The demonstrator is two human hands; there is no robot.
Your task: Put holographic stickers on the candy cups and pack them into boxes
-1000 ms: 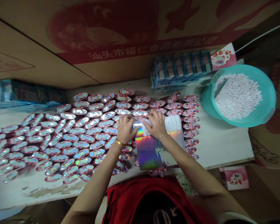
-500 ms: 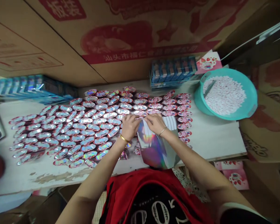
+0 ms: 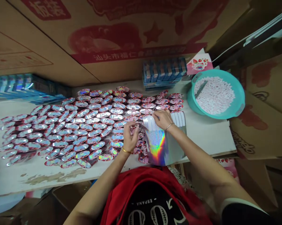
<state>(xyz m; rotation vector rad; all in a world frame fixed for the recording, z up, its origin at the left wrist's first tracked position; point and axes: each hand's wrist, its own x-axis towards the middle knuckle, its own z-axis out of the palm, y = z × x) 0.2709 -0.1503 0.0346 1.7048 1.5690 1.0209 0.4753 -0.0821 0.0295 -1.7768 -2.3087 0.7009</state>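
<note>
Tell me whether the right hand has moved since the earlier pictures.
Yes: judged against the teal tub, the right hand has shifted rightward, closer to the tub.

Wears red outer garment over black shirt, white ESPANA print. 1 gold bangle, left wrist; 1 silver bracelet, right wrist. Right sleeve black, white trim.

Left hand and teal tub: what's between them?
In the head view, going from the left hand to the tub: pink packs, the shiny sheet with the right hand at its upper part, then bare tabletop.
</note>
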